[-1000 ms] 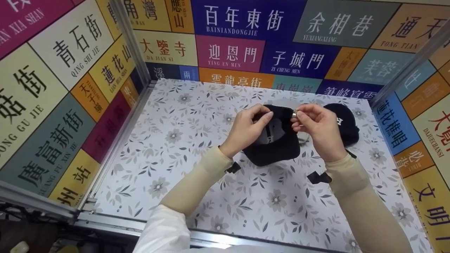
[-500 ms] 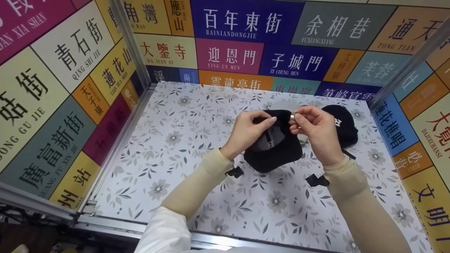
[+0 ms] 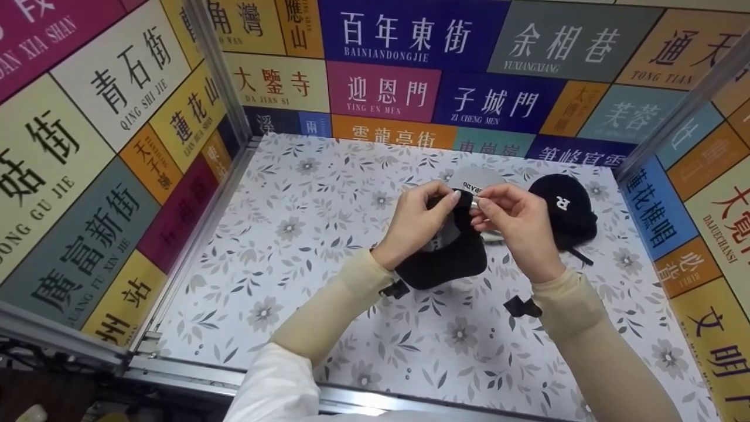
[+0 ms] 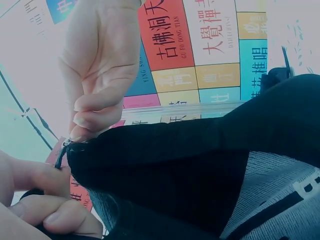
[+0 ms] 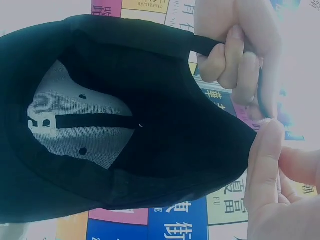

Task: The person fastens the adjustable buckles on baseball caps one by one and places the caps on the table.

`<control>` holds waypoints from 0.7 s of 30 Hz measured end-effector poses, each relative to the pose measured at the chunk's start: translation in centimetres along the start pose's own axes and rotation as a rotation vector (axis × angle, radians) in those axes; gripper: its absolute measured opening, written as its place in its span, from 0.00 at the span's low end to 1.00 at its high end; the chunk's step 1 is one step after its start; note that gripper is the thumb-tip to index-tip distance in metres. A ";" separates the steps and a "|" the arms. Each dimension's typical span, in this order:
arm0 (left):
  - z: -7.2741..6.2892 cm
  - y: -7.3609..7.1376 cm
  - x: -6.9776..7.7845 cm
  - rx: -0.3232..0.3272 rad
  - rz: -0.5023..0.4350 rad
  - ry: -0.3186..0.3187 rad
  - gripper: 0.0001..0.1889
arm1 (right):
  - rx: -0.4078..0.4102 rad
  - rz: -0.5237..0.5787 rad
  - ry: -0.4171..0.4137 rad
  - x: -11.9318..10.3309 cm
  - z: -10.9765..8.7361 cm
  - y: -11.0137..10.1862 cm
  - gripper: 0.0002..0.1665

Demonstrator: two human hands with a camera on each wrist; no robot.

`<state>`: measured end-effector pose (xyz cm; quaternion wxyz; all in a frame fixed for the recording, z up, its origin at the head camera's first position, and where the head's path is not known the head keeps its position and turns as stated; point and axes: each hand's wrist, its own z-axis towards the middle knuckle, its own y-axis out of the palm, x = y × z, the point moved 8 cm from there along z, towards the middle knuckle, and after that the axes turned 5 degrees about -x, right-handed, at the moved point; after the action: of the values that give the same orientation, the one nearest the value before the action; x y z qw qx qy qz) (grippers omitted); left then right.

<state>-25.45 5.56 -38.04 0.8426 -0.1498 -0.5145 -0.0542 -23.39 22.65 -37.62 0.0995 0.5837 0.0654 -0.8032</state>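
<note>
A black baseball cap [image 3: 448, 271] is held above the table, its hollow inside showing a grey mesh lining [image 5: 75, 112]. My left hand [image 3: 415, 221] grips the back strap [image 5: 207, 46] between thumb and curled fingers. At the cap's back edge, my right hand [image 3: 520, 230] pinches a small metal buckle [image 3: 474, 202] with thumb and index finger. In the left wrist view the buckle [image 4: 66, 143] sits at the corner of the band, a thin strap end hanging below it. Whether the strap passes through the buckle, I cannot tell.
Behind my right hand lies a second black cap [image 3: 559, 202] with a white letter R, its strap trailing on the table. A grey cap [image 3: 477, 176] with dark lettering is partly hidden behind my hands. Printed panels [image 3: 381, 88] wall in the floral tabletop [image 3: 328, 193].
My right hand has moved left with the buckle, closer to my left fingers. The cap has shifted slightly left and down, and lettering on the grey cap has come into view.
</note>
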 end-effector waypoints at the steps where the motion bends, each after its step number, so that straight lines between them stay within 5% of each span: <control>1: 0.0 0.1 0.0 -0.016 -0.020 -0.008 0.10 | 0.000 0.003 0.003 0.1 0.0 0.0 0.19; 15: 0.0 1.0 -1.0 -0.090 -0.207 -0.108 0.08 | 0.007 -0.009 -0.020 0.2 -0.1 0.4 0.16; 21: 0.0 1.0 -0.8 -0.106 -0.096 -0.099 0.09 | 0.000 -0.016 -0.016 0.2 -0.1 0.4 0.16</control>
<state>-25.59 6.50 -38.90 0.8036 -0.1718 -0.5583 -0.1141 -23.27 22.27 -37.83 0.0936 0.5767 0.0693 -0.8086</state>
